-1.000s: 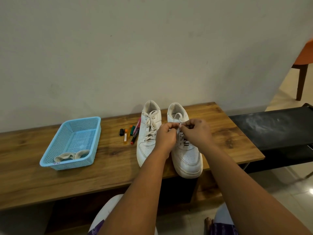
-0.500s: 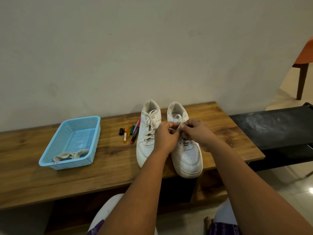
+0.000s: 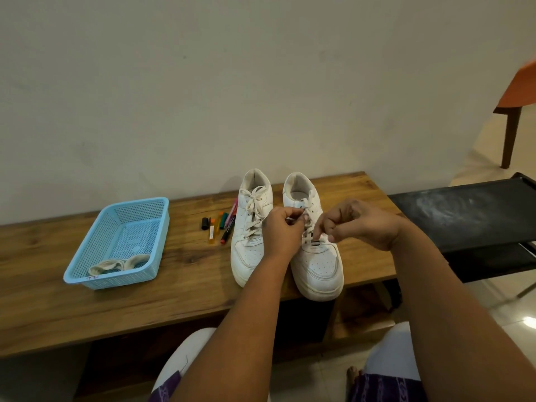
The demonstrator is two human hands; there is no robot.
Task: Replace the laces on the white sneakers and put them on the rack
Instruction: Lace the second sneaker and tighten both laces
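Observation:
Two white sneakers stand side by side on the wooden bench (image 3: pixel 174 285), toes toward me. The left sneaker (image 3: pixel 249 227) is fully laced with a cream lace. Over the tongue of the right sneaker (image 3: pixel 319 265) my left hand (image 3: pixel 282 230) pinches a lace end near the upper eyelets. My right hand (image 3: pixel 356 224) hovers just to the right, fingers curled, its fingertips at the lace in the lower eyelets. The black rack (image 3: pixel 464 216) stands to the right of the bench.
A light blue plastic basket (image 3: pixel 87 265) holding coiled cream laces (image 3: pixel 116 265) sits on the bench's left part. Several coloured markers (image 3: pixel 222 224) lie left of the sneakers. An orange chair (image 3: pixel 519 91) stands at the far right by the wall.
My hands, held together at the top eyelets before, have parted. The right hand has moved right and down toward the lower eyelets; the left hand stays near the top.

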